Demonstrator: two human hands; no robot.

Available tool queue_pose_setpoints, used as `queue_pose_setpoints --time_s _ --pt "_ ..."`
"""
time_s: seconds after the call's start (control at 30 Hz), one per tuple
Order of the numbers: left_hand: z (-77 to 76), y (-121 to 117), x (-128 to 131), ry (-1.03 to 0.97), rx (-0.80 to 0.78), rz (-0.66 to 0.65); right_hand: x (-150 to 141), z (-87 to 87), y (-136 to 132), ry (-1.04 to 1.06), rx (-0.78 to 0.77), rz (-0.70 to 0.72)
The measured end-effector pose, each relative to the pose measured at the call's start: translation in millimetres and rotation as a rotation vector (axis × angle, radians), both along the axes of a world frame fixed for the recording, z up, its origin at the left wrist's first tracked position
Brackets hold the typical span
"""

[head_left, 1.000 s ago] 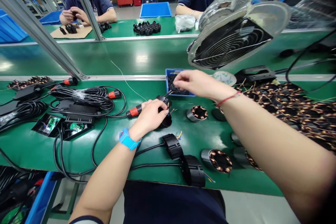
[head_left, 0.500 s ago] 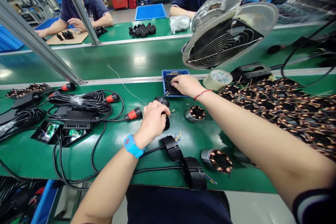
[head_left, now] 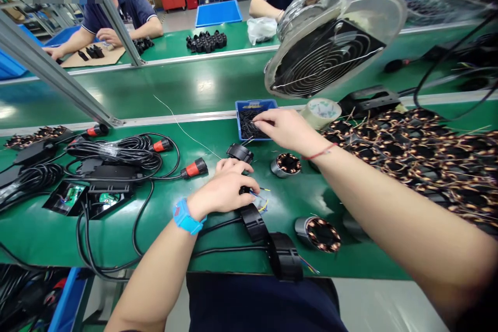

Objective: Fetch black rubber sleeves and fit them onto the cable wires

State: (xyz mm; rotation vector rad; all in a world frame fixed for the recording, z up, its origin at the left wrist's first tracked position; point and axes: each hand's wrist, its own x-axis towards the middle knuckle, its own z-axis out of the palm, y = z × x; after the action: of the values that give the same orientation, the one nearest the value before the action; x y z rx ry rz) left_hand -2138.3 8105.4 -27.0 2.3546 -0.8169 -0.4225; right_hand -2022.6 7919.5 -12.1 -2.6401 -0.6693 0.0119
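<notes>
- Head view: the left hand, with a bright blue wristband at the wrist, lies palm down on the green bench mat; its fingers are curled around the end of a black curved plastic cable housing, where short coloured wires stick out.
- A second black plastic housing of the same kind lies just beside the first, nearer the bench edge, each with a black cable running off to the left.
- A small black round plastic cap sits just beyond the left hand's fingertips, apart from them.
- The right hand, a thin red string bracelet on its wrist, reaches over the small blue plastic parts tray; thumb and forefinger are pinched together among the thin black pieces in it, though what they pinch is too small to tell.
- Two round copper-wound motor stators lie on the mat: one under the right wrist, another nearer the bench edge.
- A large heap of like copper-wound stators fills the right end of the bench.
- A roll of clear tape stands just right of the tray, below a tilted round fan with a wire grille.
- Coiled black cables with red-orange plugs lie to the left.
- Across the green conveyor belt, other people sit at a far bench.
</notes>
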Motion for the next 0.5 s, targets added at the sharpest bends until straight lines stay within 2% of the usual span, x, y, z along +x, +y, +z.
queue_pose_setpoints --time_s 0.07,0.17,0.27,0.37,0.5 --pt "-1.5 -3 0 -0.019 0.010 0.013 -23 10.8 -8 0.034 0.131 0.060" --pt "-2.9 -6 1 -0.002 -0.002 0.057 -57 18.6 -22 0.029 0.165 0.205" --pt "-4.4 -5 4 0.047 -0.024 0.071 -80 14.4 -32 -0.076 0.050 0.340" --pt "-5.3 -3 6 0.083 -0.047 0.064 -90 5.3 -35 -0.168 -0.078 0.439" --pt "-4.8 -2 7 0.118 -0.045 0.058 -93 -1.1 -33 -0.207 -0.152 0.464"
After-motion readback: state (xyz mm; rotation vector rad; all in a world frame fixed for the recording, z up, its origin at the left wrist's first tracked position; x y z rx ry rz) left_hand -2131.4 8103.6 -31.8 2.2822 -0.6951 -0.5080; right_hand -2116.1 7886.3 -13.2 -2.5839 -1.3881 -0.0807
